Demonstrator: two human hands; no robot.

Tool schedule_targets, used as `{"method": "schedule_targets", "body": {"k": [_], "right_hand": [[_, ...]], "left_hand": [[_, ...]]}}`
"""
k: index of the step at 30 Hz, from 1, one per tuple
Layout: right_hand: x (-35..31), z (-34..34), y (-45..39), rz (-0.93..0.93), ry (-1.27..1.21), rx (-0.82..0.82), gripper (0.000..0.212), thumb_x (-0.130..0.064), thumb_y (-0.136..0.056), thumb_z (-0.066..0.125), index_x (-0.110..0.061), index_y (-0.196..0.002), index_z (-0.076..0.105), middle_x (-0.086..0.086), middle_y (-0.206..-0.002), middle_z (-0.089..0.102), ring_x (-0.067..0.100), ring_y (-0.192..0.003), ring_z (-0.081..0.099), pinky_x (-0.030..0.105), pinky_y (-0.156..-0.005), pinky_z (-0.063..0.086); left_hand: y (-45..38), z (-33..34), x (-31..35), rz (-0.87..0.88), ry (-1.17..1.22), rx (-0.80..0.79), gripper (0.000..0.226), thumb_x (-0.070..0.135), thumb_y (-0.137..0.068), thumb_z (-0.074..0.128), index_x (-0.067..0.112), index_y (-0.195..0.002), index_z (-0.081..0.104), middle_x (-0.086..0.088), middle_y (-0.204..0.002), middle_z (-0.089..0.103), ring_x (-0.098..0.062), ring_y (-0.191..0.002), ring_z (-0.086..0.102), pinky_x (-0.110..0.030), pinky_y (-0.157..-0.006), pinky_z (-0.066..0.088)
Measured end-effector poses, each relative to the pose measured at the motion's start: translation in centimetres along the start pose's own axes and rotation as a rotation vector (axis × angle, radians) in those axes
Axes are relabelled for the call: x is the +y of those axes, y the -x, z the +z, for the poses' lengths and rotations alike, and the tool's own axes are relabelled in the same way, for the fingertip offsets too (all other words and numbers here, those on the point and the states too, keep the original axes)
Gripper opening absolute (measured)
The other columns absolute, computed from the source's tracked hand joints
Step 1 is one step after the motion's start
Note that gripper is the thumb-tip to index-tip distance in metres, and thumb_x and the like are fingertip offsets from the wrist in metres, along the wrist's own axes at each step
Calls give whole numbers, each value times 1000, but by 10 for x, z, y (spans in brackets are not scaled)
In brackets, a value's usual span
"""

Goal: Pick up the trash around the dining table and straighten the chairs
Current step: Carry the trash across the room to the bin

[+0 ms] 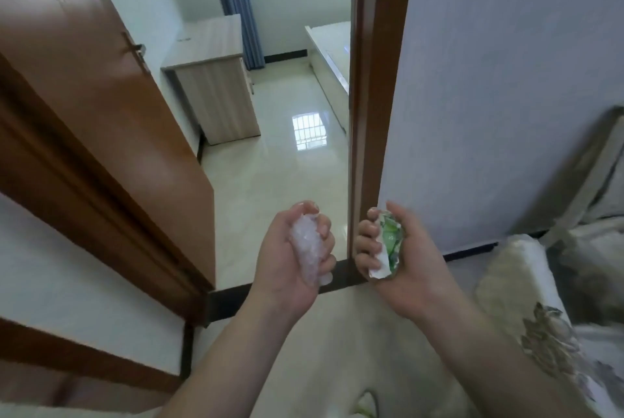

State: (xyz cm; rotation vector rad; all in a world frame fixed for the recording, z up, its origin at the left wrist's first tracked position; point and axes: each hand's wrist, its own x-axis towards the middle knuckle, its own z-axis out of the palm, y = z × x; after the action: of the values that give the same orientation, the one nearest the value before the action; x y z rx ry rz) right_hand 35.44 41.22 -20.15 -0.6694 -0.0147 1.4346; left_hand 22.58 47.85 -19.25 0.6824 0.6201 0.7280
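Observation:
My left hand [287, 259] is held palm up in front of me, its fingers curled round a crumpled wad of clear plastic wrap [308, 248]. Beside it, my right hand [408, 262] grips a crumpled green and white wrapper [390, 242], with the thumb on one side and the fingers on the other. Both hands are in the lower middle of the head view, just before a doorway. No dining table or chair is in sight.
An open brown wooden door [101, 107] stands at the left and the door frame [378, 80] at the right. Through the doorway lie a glossy tiled floor [287, 161], a wooden desk [216, 93] and a white bed [332, 56]. A cushioned sofa [547, 282] fills the lower right.

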Motion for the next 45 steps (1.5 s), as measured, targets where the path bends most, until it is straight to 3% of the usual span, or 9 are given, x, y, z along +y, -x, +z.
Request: {"method": "schedule_targets", "body": {"k": [4,8,12,17,26,31,35,39,45], "right_hand": [[-54,5,-37,-93,-29,-11,23,-34,-91,52,-16,-77,55,-2,-63,44,8,-44,37,18,-36,31],[-90,5,-65,-154,-86,8,26,-35,-92,52,-16,-76,58,-1,-63,46,9,-44,39,18,-37,33],[-117,-3,-84,-234,-6,-18,24,-35,-89,51,-15,-76,59,0,-65,46,10,-45,41,19,-37,34],[-156,-14,-107,-410,134,-14,27,-35,-93,44,-16,-80,59,0,-66,50,10,-47,44,20,-40,38],[-200,-20,-185,-625,-186,314,30,-43,-90,50,-17,-78,56,-1,-64,49,12,-44,45,21,-37,33],[-220,-30,-192,-765,-222,362,29,-44,-92,48,-19,-78,54,-2,-64,47,12,-47,42,21,-39,30],[-214,-71,-178,-778,-282,507,28,-44,-85,52,-18,-75,54,-1,-63,44,12,-45,39,22,-40,25],[-206,-120,-175,-769,-430,590,27,-42,-83,54,-16,-75,54,0,-63,44,11,-43,39,21,-38,27],[-207,-201,-209,-739,-377,639,24,-41,-84,55,-19,-73,57,-1,-63,47,11,-47,43,21,-39,33]], "left_hand": [[-57,24,16,-29,-52,-68,13,30,-81,53,17,-83,53,-3,-67,41,-13,-48,31,-23,-42,17],[-107,46,24,-124,46,-123,11,27,-82,52,17,-78,56,-3,-67,41,-12,-46,29,-21,-42,14],[-158,66,27,-162,18,-211,17,27,-86,48,17,-77,58,-1,-67,43,-12,-46,27,-22,-43,12],[-229,86,22,-249,-46,-311,18,28,-89,46,15,-84,57,-4,-68,46,-12,-46,36,-19,-40,24],[-344,112,31,-422,-259,-637,20,29,-90,45,12,-99,52,-6,-65,47,-15,-43,37,-19,-37,28],[-387,137,4,-517,-279,-728,17,29,-86,44,14,-80,51,-6,-64,45,-15,-47,39,-21,-40,30],[-403,156,-41,-637,-263,-735,17,23,-90,41,14,-77,48,-5,-73,47,-15,-57,45,-22,-44,36],[-424,156,-80,-668,-296,-688,10,26,-85,50,17,-80,52,-4,-77,50,-14,-64,48,-23,-52,44],[-454,125,-156,-738,-322,-516,11,26,-85,51,17,-79,54,-5,-74,48,-14,-61,44,-22,-50,42]]}}
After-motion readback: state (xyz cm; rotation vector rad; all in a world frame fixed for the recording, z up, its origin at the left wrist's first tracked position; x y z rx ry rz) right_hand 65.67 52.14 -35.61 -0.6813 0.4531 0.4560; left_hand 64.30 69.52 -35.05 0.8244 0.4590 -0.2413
